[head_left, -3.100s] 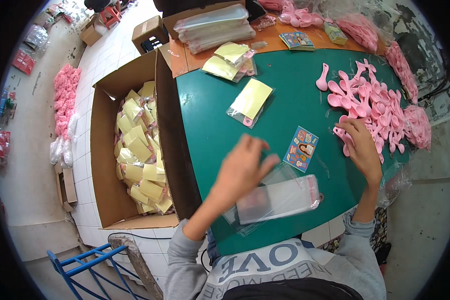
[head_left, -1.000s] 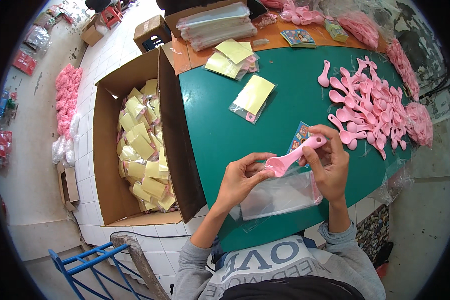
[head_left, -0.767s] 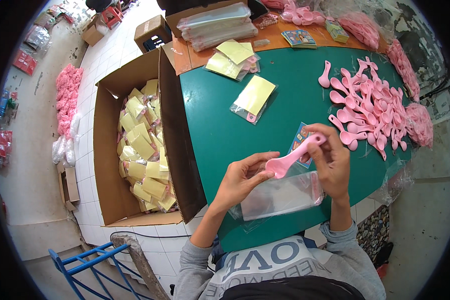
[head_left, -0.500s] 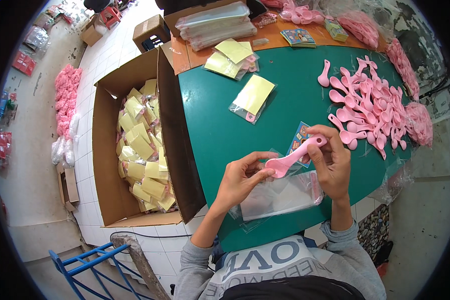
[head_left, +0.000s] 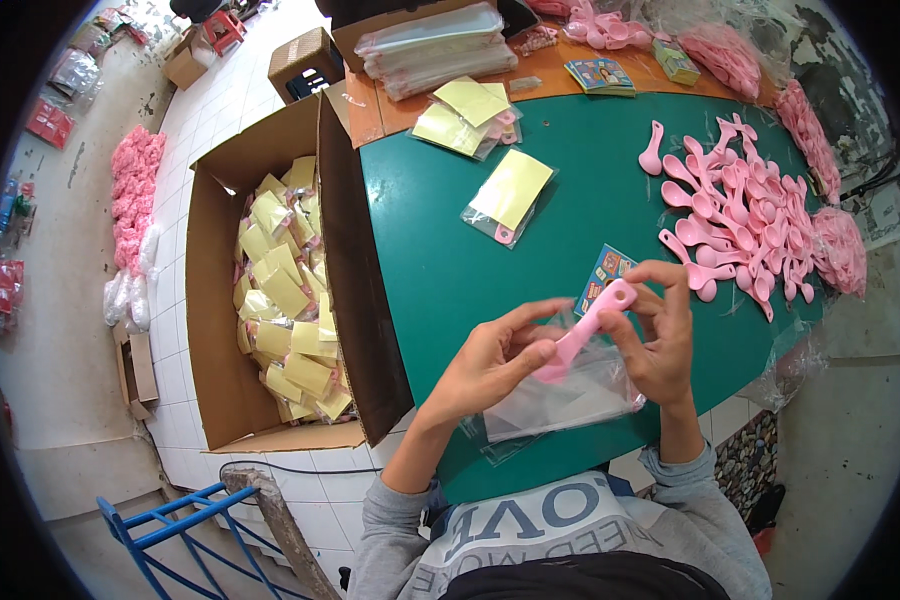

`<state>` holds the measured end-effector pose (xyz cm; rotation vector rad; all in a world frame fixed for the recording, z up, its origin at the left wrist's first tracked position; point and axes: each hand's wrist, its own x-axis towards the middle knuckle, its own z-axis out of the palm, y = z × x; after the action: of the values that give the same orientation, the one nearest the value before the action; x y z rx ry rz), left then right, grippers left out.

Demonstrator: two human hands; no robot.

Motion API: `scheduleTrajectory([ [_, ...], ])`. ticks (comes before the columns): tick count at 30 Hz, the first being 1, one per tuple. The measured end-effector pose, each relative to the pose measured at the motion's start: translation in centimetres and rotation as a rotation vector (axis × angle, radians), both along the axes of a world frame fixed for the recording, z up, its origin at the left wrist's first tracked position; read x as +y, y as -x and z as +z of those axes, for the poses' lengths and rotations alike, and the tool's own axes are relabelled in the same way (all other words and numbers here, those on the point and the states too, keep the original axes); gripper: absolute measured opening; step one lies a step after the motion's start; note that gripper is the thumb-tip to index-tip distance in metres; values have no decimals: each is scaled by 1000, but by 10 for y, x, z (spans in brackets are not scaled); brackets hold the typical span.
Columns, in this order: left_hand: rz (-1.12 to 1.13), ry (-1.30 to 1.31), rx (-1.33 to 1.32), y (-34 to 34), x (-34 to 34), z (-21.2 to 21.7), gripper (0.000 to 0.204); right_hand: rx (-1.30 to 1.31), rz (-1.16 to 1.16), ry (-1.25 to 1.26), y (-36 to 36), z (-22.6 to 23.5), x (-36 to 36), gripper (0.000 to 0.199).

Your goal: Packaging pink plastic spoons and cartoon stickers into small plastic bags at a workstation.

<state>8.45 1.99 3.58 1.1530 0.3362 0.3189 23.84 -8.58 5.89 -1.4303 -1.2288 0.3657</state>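
A pink plastic spoon (head_left: pixel 589 325) slants between my two hands, above the near part of the green table. Its holed handle end is pinched in my right hand (head_left: pixel 660 345), while its bowl end points down beside the thumb of my left hand (head_left: pixel 495 362). Thin clear film of a plastic bag shows at the left fingers, which are curled round it. The bowl end looks veiled by that film. Beneath the hands lies a stack of clear plastic bags (head_left: pixel 535 412). A colourful printed card (head_left: pixel 602 275) lies just beyond the spoon, partly hidden by the right fingers.
Many loose pink spoons (head_left: pixel 735 210) lie on the green table (head_left: pixel 425 230) at right. Bagged yellow cards (head_left: pixel 512 190) lie farther off. A large carton (head_left: pixel 215 330) of packed bags stands left. More clear bags (head_left: pixel 435 50) and printed cards (head_left: pixel 600 75) sit at the back.
The spoon has tilted steeper, its bowl end lower and its handle end shifted left. My left hand has moved off the bowl's tip to the film, and my right hand has come slightly left.
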Motion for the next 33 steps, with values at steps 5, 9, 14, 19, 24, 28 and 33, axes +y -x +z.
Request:
scheduleTrajectory([
  [5,-85,-44,28,3,5,-4,29,-18,-107,-8,-1,-4,-5,35],
  [9,33,-41,11,3,4,-6,30,-401,311,107,-7,5,0,52],
  [14,80,42,17,10,6,6,29,-382,240,263,-53,6,3,50],
  [19,76,15,13,11,6,11,28,-647,-75,451,-83,-30,1,55],
  [24,101,-48,13,8,1,13,33,-160,69,835,-82,-18,8,44],
  [28,93,-58,5,8,0,12,33,-373,28,765,-83,-25,7,41],
  [33,30,2,-19,9,-2,12,28,-486,-7,580,-81,-36,-1,42],
])
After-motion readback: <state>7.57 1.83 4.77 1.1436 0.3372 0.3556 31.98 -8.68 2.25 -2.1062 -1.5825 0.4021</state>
